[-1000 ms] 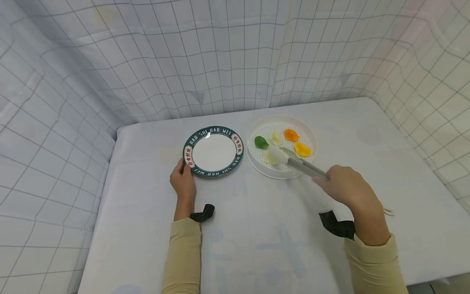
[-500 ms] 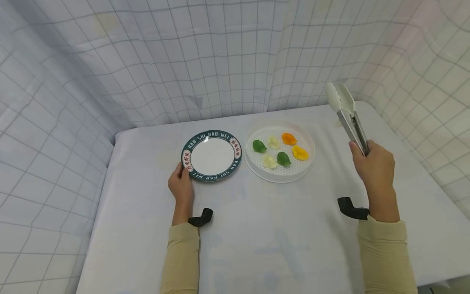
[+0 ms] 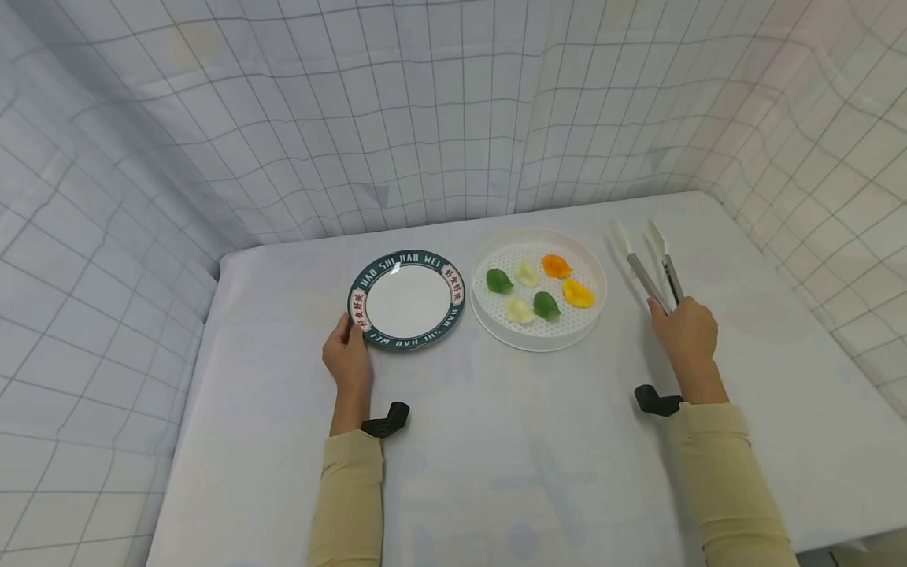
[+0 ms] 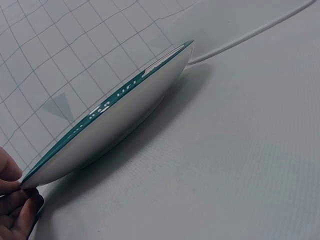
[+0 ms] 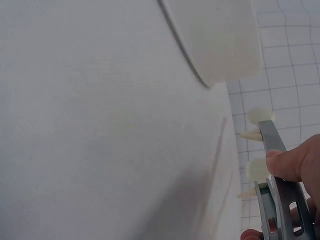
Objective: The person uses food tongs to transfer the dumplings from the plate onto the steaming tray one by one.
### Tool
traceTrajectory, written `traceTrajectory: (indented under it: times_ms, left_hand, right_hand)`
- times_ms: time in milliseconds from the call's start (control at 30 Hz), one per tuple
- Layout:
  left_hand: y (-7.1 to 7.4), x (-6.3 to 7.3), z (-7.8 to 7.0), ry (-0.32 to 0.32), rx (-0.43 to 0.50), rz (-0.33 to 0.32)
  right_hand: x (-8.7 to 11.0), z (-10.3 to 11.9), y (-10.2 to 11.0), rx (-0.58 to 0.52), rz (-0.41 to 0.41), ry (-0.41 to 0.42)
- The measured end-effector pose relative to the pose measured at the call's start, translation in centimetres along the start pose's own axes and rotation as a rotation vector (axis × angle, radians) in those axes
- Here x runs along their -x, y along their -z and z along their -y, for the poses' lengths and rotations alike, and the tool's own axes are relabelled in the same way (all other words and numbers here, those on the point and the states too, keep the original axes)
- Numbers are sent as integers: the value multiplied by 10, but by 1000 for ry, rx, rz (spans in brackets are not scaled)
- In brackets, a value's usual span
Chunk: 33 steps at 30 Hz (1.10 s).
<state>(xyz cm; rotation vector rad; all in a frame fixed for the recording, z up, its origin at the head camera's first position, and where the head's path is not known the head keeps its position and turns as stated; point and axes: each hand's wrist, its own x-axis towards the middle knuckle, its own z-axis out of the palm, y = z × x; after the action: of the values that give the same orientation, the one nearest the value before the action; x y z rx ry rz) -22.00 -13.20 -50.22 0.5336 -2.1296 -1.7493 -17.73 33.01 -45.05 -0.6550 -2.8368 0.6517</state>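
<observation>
My left hand (image 3: 349, 361) pinches the left rim of a plate (image 3: 409, 301), white with a dark green lettered border. In the left wrist view, the thumb is on top of the rim and curled fingers are beneath. My right hand (image 3: 686, 335) grips metal tongs (image 3: 646, 279) with pale tips, spread apart and holding nothing. They hang right of a round white perforated tray (image 3: 538, 339). In it lie small dumpling-like pieces: two green ones (image 3: 546, 305), two pale ones (image 3: 527, 273), an orange one (image 3: 557, 266) and a yellow one (image 3: 578, 294).
A white cloth covers the table (image 3: 468, 457). Plate and tray stand side by side near its back edge. Grid-patterned curtains (image 3: 425, 118) enclose the back and both sides. Each wrist carries a black camera mount (image 3: 386, 421).
My right hand has lifted the tongs off the tray, swung them right and lowered them, their arms now wider apart. A front green piece now shows where the tongs were. The left hand stays at the plate.
</observation>
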Motion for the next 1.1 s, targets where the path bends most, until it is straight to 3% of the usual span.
traceTrajectory:
  times_ms: [300, 800, 1100]
  left_hand:
    - [0, 1, -2, 10, 0, 1]
    - [0, 1, -1, -10, 3, -2]
    - [1, 3, -2, -23, 0, -3]
  right_hand:
    - [-1, -1, -19, 44, 4, 24]
    - [6, -3, -23, 20, 20, 39]
    - [11, -13, -25, -44, 47, -63]
